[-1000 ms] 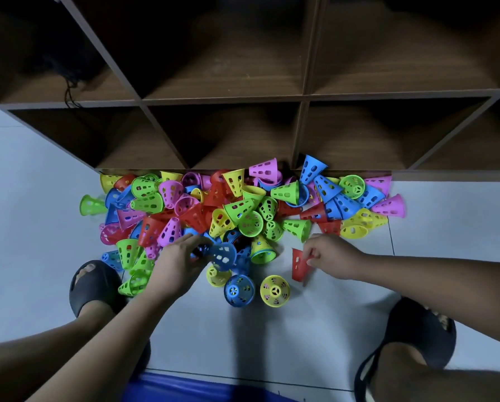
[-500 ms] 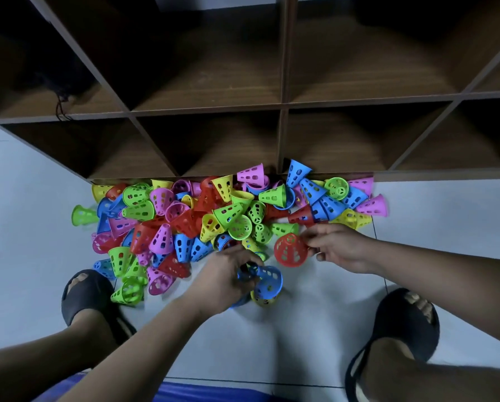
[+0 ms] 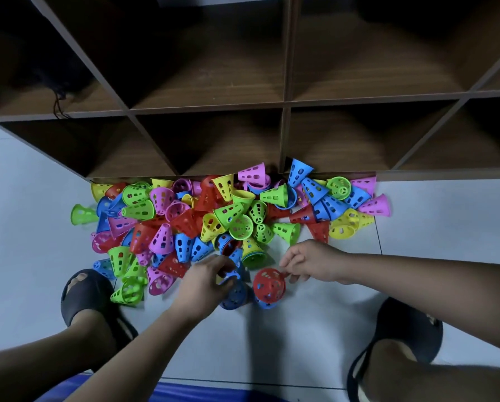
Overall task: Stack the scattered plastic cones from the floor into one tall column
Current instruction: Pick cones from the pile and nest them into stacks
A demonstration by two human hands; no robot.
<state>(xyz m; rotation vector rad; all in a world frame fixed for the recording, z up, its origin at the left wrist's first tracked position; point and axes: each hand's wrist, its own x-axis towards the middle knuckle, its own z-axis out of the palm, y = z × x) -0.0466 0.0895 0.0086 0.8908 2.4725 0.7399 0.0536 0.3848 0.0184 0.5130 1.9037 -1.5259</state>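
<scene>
A: Where are the cones?
B: Most lie in a loose pile (image 3: pixel 214 216) on the floor (image 3: pixel 431 227), heaped against the foot of the shelf (image 3: pixel 283 134). They are red, blue, green, yellow and pink, tipped every way. One green cone (image 3: pixel 82 213) lies by itself at the pile's left edge.
A: And the hands?
B: Both are low, just in front of the pile. The left hand (image 3: pixel 205 281) grips a blue cone (image 3: pixel 233 295). Its fingers (image 3: pixel 218 264) are curled over the top, and the cone's lower part shows beneath them, close to the floor.
A: The right one?
B: The right hand (image 3: pixel 312 262) pinches a red cone (image 3: pixel 269 284) at its edge between thumb and forefinger, with the other fingers loosely bent. The red cone is seen end-on, its holes facing the camera.
A: Do the red and the blue touch?
B: They sit just beside each other, but I cannot tell whether they touch. A second blue cone (image 3: pixel 264 305) pokes out from under the red one.
A: Is there a column?
B: None that I can make out; the blur around the left hand hides whether more cones are nested in its grip.
A: Anything else?
B: A left slipper (image 3: pixel 83 291) and a right slipper (image 3: pixel 408 329), both black, flank the hands. A blue mat (image 3: pixel 185 393) shows at the bottom edge. A black cord (image 3: pixel 59 103) hangs in an upper left shelf compartment.
</scene>
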